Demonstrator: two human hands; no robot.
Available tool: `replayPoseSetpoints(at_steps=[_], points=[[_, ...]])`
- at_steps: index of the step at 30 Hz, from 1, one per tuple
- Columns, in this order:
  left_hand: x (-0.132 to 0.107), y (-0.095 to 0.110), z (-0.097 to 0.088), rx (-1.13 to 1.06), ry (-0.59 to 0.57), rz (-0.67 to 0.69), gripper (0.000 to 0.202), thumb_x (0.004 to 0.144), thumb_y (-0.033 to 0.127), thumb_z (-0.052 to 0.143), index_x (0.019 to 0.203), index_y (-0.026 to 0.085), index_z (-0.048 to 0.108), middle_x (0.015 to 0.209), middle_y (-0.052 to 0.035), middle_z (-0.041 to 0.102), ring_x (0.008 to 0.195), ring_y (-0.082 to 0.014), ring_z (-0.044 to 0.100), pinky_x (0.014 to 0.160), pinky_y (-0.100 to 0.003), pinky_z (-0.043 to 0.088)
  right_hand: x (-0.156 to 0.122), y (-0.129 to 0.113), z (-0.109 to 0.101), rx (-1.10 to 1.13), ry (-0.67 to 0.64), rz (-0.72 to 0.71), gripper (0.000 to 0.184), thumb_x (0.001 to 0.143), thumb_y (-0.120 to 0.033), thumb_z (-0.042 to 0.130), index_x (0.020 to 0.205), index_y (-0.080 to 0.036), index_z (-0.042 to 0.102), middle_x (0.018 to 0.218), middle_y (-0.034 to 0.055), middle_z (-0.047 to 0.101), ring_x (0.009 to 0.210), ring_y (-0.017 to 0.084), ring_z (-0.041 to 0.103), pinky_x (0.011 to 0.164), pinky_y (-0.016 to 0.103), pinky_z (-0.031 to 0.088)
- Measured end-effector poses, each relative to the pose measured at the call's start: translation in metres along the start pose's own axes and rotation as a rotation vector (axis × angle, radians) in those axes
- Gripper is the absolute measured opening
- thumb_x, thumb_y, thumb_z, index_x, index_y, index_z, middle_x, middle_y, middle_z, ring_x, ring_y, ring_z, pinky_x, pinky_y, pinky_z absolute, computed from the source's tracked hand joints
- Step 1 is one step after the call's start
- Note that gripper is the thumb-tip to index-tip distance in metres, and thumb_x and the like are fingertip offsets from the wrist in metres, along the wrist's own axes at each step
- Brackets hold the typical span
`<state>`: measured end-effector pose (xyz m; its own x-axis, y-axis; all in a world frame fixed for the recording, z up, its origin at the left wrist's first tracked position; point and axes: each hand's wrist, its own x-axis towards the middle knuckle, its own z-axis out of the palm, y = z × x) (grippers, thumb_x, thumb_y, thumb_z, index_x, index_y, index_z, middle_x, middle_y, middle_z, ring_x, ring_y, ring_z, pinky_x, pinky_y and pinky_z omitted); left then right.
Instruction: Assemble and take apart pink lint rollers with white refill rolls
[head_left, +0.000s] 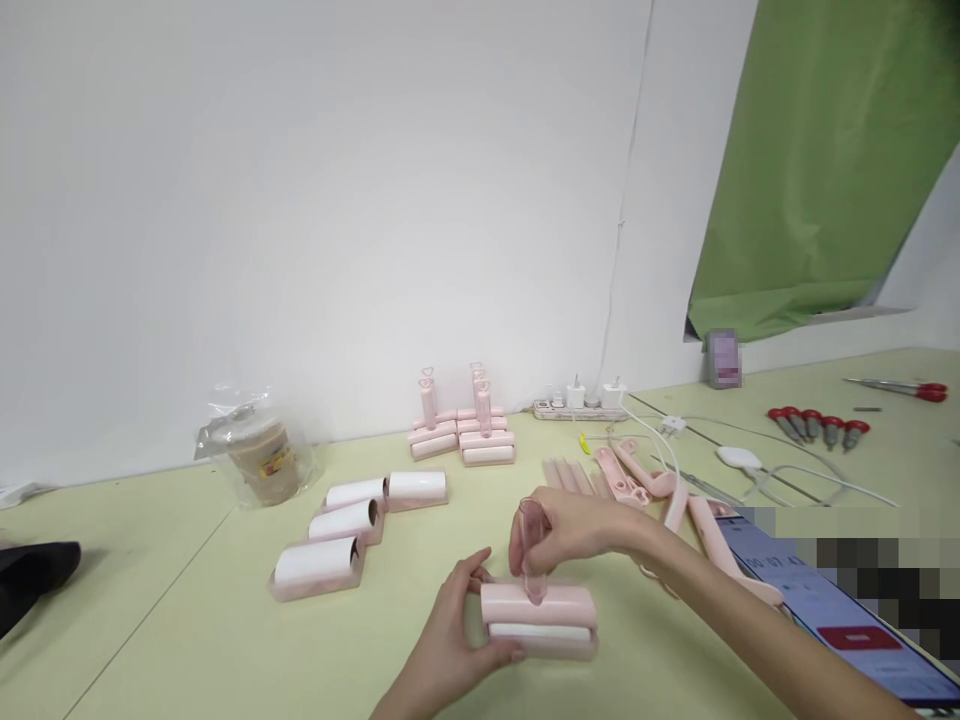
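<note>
Head view: the pink roller [538,605] is over the bench [210,650], below the right hand [559,525], whose curled fingers pinch its upright handle [534,575] (see-through, looped on top); the left hand [450,640] grips its left end, thumb in front.

Phone [832,600]: and I'm reading 00 07, then a 4, last digit blurred!
Tub [259,468]: label's there, too small for me!
</note>
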<state>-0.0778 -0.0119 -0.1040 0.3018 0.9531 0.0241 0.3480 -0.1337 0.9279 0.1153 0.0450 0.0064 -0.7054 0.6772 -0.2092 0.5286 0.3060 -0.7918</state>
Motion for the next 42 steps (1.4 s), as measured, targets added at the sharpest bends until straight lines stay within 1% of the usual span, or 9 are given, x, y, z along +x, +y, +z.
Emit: replayPoseSetpoints(at_steps=[8,16,23,28,32,35,37,39,42], points=[[-0.005,0.019,0.003,0.096,0.045,0.011,0.043,0.057,0.019,0.067,0.096,0.021,0.048,0.096,-0.0014,0.05,0.093,-0.0196,0.048,0.082,-0.028,0.037,-0.022,0.0,0.019,-0.076,0.281,0.118,0.015,0.061,-0.025,0.059,0.073,-0.021,0.067,0.066,-0.0027,0.068,0.06,0.013,0.057,0.04,0.016,0.032],[-0.021,0.019,0.027,0.3,0.209,-0.094,0.035,0.053,0.02,0.062,0.081,0.02,0.041,0.085,-0.0027,0.051,0.079,-0.0191,0.048,0.072,-0.029,0.037,-0.02,-0.003,0.036,-0.149,0.311,0.082,0.009,0.064,-0.023,0.054,0.062,-0.018,0.061,0.055,-0.0021,0.064,0.049,0.01,0.051,0.039,0.017,0.029],[-0.019,0.022,0.021,0.213,0.094,-0.167,0.041,0.053,0.018,0.061,0.088,0.018,0.04,0.092,-0.0026,0.048,0.088,-0.0188,0.047,0.079,-0.028,0.037,-0.029,-0.001,0.051,-0.192,0.389,0.023,0.011,0.068,-0.026,0.055,0.073,-0.019,0.061,0.066,-0.0013,0.065,0.059,0.013,0.058,0.049,0.019,0.036],[-0.011,0.014,0.003,0.176,-0.001,-0.174,0.093,0.037,0.015,0.073,0.118,0.014,0.029,0.108,-0.0095,0.044,0.106,-0.0267,0.041,0.092,-0.035,0.03,-0.047,0.023,0.025,-0.073,0.312,-0.116,0.061,0.07,-0.033,0.06,0.125,-0.023,0.038,0.109,0.0031,0.06,0.098,0.017,0.055,0.074,0.023,0.043],[-0.002,0.037,-0.009,0.125,-0.022,-0.068,0.115,0.036,0.018,0.077,0.13,0.022,0.011,0.128,-0.0135,0.032,0.12,-0.0298,0.029,0.098,-0.041,0.023,-0.062,0.056,-0.014,-0.493,0.65,0.057,0.029,0.085,-0.03,0.035,0.102,-0.019,0.057,0.099,0.0063,0.061,0.094,0.019,0.054,0.079,0.03,0.04],[0.01,0.069,-0.005,-0.002,-0.047,0.126,0.092,0.051,0.022,0.074,0.127,0.025,0.021,0.13,-0.0106,0.035,0.123,-0.0253,0.027,0.1,-0.038,0.021,-0.062,0.073,-0.034,-0.653,0.686,0.167,0.025,0.079,-0.021,0.041,0.083,-0.015,0.065,0.092,0.0124,0.059,0.093,0.027,0.05,0.079,0.04,0.035],[0.022,0.083,0.007,-0.143,-0.081,0.217,0.063,0.061,0.026,0.068,0.116,0.023,0.037,0.117,-0.0088,0.051,0.109,-0.0208,0.045,0.092,-0.034,0.032,-0.059,0.078,-0.035,-0.722,0.645,0.183,0.025,0.075,-0.016,0.042,0.079,-0.016,0.067,0.09,0.0122,0.059,0.092,0.027,0.05,0.079,0.04,0.033],[0.032,0.085,0.022,-0.333,-0.147,0.188,0.036,0.067,0.034,0.063,0.096,0.019,0.049,0.079,-0.0028,0.063,0.066,-0.0128,0.058,0.066,-0.026,0.045,-0.057,0.079,-0.028,-0.78,0.573,0.173,0.021,0.068,-0.014,0.048,0.072,-0.017,0.068,0.086,0.0105,0.06,0.09,0.026,0.05,0.082,0.038,0.031],[0.043,0.071,0.044,-0.568,-0.174,0.07,0.037,0.064,0.052,0.061,0.065,0.017,0.048,0.032,0.012,0.035,0.026,-0.0028,0.026,0.033,-0.016,0.027,-0.054,0.084,-0.013,-0.848,0.487,0.185,0.02,0.053,-0.01,0.057,0.068,-0.013,0.07,0.091,0.0139,0.059,0.096,0.03,0.047,0.089,0.04,0.026]])
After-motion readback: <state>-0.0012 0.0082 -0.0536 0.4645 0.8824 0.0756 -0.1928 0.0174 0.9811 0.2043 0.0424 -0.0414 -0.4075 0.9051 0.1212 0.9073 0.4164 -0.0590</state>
